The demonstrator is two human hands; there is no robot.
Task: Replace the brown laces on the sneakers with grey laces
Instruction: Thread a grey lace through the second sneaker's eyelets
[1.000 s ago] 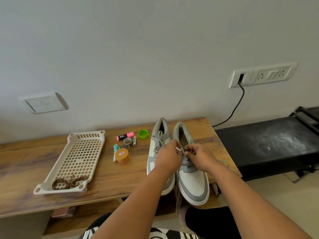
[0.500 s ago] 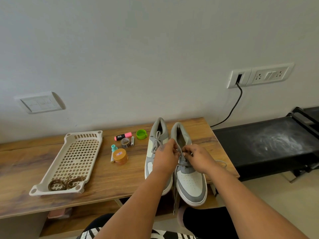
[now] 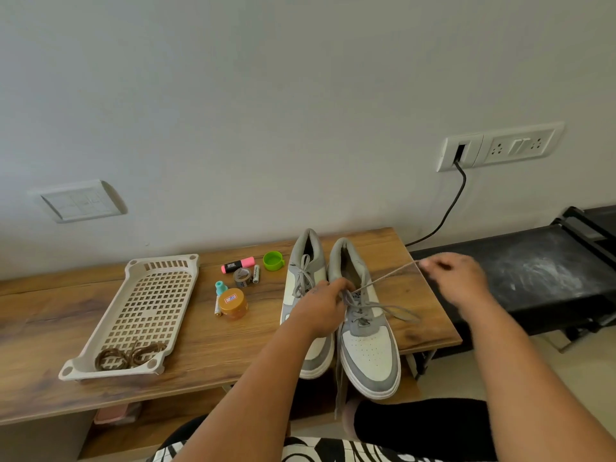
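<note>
Two grey-and-white sneakers stand side by side on the wooden table point(image 3: 200, 341), toes toward me. The left sneaker point(image 3: 301, 271) carries a tied grey lace. On the right sneaker point(image 3: 368, 351), my left hand point(image 3: 321, 308) rests curled at the upper eyelets, though I cannot tell if it grips the shoe. A grey lace point(image 3: 386, 276) runs taut from those eyelets to my right hand point(image 3: 458, 278), which pinches its end out to the right. Another lace end point(image 3: 396, 311) lies across the shoe. The brown laces point(image 3: 128, 355) lie coiled in the tray.
A cream perforated tray point(image 3: 146, 308) sits on the left. Between it and the shoes lie a pink highlighter point(image 3: 238, 264), a tape roll point(image 3: 242, 276), a green cap point(image 3: 273, 260), an orange jar point(image 3: 233, 303) and small batteries. A black treadmill point(image 3: 533, 275) stands to the right.
My right hand has moved from the shoe's eyelets out to the right, drawing the grey lace taut. My left hand has stayed at the eyelets.
</note>
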